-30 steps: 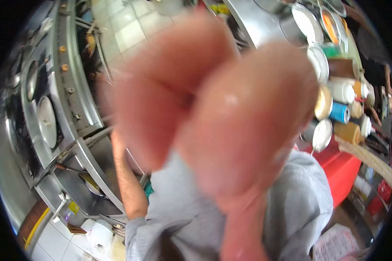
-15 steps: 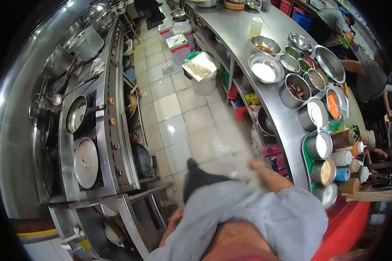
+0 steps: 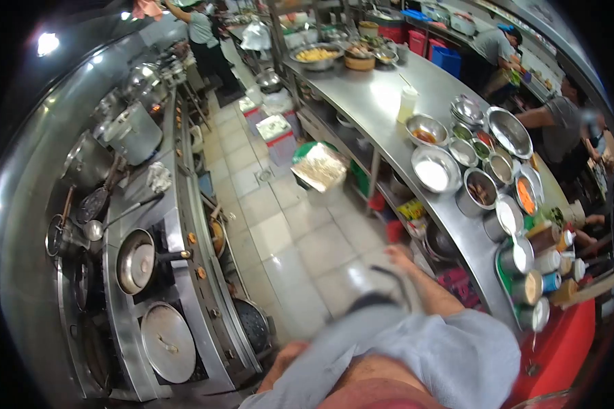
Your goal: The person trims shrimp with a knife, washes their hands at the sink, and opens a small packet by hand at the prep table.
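Observation:
My right hand [image 3: 400, 258] hangs low over the tiled floor, beside the metal counter's lower shelves. It is smeared by motion, and I cannot make out its fingers or anything in them. Close to it is a dark curved shape [image 3: 401, 283] that I cannot identify, near my blurred dark shoe [image 3: 375, 300]. My left hand [image 3: 290, 354] is low at my side, nearest the stove front; its fingers do not show clearly. On the stove to the left sit a frying pan [image 3: 137, 261] with a dark handle and a round metal lid [image 3: 168, 342].
A foil-covered pot [image 3: 320, 168] stands on the aisle floor, with boxes [image 3: 280, 143] behind it. The curved steel counter [image 3: 361, 95] on the right holds bowls, sauce bottles and pots of ingredients. Large pots [image 3: 134, 133] line the stove. Co-workers stand beyond the counter and at the far end.
My view has tilted up, so the far kitchen and a person there now show. The stove and counter have shifted in view. My legs have moved; both hands remain low at my sides.

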Demonstrator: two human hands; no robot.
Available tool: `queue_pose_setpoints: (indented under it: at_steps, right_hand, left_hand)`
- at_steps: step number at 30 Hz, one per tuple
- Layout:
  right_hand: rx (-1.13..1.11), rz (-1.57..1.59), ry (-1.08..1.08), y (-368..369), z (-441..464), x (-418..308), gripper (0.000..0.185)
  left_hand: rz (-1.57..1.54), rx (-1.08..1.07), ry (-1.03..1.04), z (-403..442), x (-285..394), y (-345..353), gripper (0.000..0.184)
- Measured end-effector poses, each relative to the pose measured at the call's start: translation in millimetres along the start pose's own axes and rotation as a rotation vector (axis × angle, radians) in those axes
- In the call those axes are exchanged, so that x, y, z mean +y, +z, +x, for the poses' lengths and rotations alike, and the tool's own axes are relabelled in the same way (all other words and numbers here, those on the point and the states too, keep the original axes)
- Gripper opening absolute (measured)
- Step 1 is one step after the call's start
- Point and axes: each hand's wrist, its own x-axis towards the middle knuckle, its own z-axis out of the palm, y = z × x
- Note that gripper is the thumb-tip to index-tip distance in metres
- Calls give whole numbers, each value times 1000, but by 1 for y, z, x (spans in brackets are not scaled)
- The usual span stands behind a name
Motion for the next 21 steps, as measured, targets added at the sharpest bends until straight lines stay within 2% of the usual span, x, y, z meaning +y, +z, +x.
queue_pose_setpoints:
  at_steps: [2,3,4,5,6,7,10,11,14,21]
  right_hand:
    - [1,-46,-17,12,22,16,34]
    - [1,-64,-33,17,32,14,34]
    - [7,-124,38,13,28,-10,34]
    - [16,-182,112,10,20,-35,35]
    - [23,-238,193,14,15,-42,37]
    - [-229,-273,156,35,26,-8,38]
    - [-866,12,258,52,45,-21,45]
    - [-996,68,275,57,52,-21,44]
    - [-1107,59,201,68,85,-16,43]
    - [-1133,7,97,60,161,-7,41]
  left_hand:
    - [13,94,8,24,18,4,33]
    - [-328,138,-113,47,5,2,32]
    - [-674,228,-218,71,-9,-1,32]
    - [-591,171,-197,76,3,-6,32]
    - [-341,97,-127,78,20,-15,32]
    - [-156,58,-68,82,34,-20,32]
    - [34,36,30,110,86,-32,32]
    - [79,47,59,121,103,-35,32]
    - [187,85,130,154,156,-46,32]
    - [340,170,207,206,243,-61,32]
